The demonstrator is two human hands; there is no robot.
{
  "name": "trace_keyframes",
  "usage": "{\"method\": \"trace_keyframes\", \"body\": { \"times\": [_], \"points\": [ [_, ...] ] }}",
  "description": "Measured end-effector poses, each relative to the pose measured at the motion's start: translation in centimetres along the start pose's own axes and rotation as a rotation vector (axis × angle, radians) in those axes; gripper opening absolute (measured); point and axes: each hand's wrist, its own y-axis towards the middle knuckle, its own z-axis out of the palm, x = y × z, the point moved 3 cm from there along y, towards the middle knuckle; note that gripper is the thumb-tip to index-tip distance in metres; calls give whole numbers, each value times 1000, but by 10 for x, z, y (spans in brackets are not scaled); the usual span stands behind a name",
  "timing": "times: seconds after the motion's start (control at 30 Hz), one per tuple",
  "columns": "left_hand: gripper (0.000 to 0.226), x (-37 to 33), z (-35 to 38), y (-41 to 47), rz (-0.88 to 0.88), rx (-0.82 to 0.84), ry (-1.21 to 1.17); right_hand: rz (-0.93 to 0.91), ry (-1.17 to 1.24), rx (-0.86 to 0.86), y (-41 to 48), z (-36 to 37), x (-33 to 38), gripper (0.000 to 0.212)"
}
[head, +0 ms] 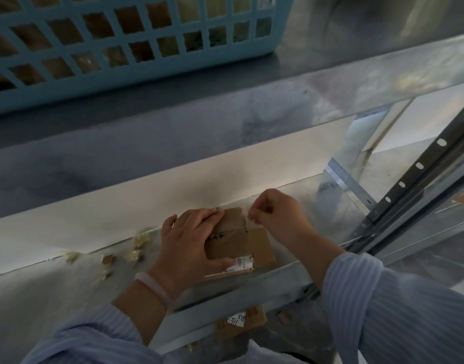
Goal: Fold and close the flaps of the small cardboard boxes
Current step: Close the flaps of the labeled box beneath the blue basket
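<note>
1. Metal shelving fills the view; the work surface is a grey shelf (pixel 55 285) with a pale back panel (pixel 120 206) rising along its 12 o'clock edge.
2. On it, at centre, lies the small cardboard box (pixel 259 245), close to the back panel. Its long side seems to run about 9 to 3 o'clock, though the hand hides much of it.
3. Left hand (pixel 189 243) covers the box from 9 o'clock, fingers laid across the top flap and thumb curled along the near edge, gripping it down.
4. Right hand (pixel 278 214) sits at the box's 1 o'clock corner, fingertips narrowly pinching a pale strip (pixel 248 219); whether this is tape or flap edge I cannot tell.
5. My reading: the next move turns on that far right corner, so the right hand is the nearer one.
6. Room is tight at 12 o'clock against the panel and open towards 3 o'clock as far as the slotted post (pixel 420 164). The shelf lip (pixel 252 287) lies just at 6 o'clock.
7. Scraps (pixel 136 248) litter the shelf at 9 o'clock.
8. Another box (pixel 254 317) lies below at 6 o'clock, and a blue basket (pixel 147 61) stands on the shelf above at 11 o'clock.
</note>
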Motion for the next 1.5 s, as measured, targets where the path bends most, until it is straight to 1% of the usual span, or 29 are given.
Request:
{"method": "trace_keyframes", "body": {
  "times": [0.1, 0.17, 0.23, 0.27, 0.33, 0.4, 0.43, 0.53, 0.6, 0.67, 0.7, 0.8, 0.87, 0.97, 1.03, 1.1, 1.13, 1.2, 1.27, 1.3, 1.33, 1.43, 1.5],
  "points": [
    [98, 0, 0, 0, 11, -19, -9, -87, -163, -101, 10, -11, 13, 13],
    [97, 1, 0, 0, 13, -21, -9, -141, -206, -129, 11, -14, 21, 11],
    [98, 2, 1, 0, 7, -11, -7, -143, -121, -113, 11, -13, 22, 5],
    [98, 2, 1, 0, 6, -9, -8, -120, -55, -77, 10, -11, 21, 5],
    [98, 2, 1, 0, 7, -10, -15, -42, 118, 42, 10, -8, 16, 12],
    [98, 2, 1, 0, 2, -7, -25, 41, 300, 122, 6, -7, 12, 15],
    [98, 2, 1, 0, 0, -7, -28, 57, 335, 142, 5, -7, 11, 15],
    [97, 1, 0, -1, -1, -10, -32, 77, 342, 195, 1, -5, 5, 16],
    [97, 2, 0, -1, 0, -9, -32, 125, 437, 229, 2, -5, 2, 26],
    [97, 2, 0, -1, 3, -14, -27, 182, 538, 225, 3, -8, 2, 35],
    [97, 1, 0, -1, 4, -20, -28, 169, 523, 211, 3, -10, 3, 33],
    [96, 1, -1, -1, 5, -22, -23, 40, 378, 121, 2, -16, 9, 5],
    [96, 1, 0, -1, 9, -22, -16, -16, 281, 76, 3, -17, 9, 15],
    [96, 1, -1, -1, 18, -29, -18, -77, 40, 26, 4, -12, 8, 26],
    [96, 1, -1, -1, 20, -34, -20, -104, -121, 48, 4, -6, 8, 29],
    [96, 1, -1, -1, 22, -42, -19, -93, -259, 127, 5, -1, 7, 27],
    [96, 1, -1, -1, 24, -44, -16, -71, -280, 161, 6, 0, 6, 22],
    [96, 1, -1, -2, 29, -46, -7, -24, -210, 214, 8, 0, 5, 12],
    [97, 1, 0, -2, 38, -44, -7, 13, -104, 244, 9, -1, 5, 14],
    [97, 1, 0, -2, 42, -44, -8, 20, -101, 247, 10, -1, 6, 14],
    [97, 1, 0, -2, 46, -46, -8, 7, -146, 244, 11, -1, 7, 13],
    [97, 1, -1, -3, 49, -42, -4, -83, -399, 179, 15, 1, 12, 11],
    [96, 1, -1, -2, 47, -39, -7, -126, -463, 118, 16, 3, 13, 11]
  ]
}}
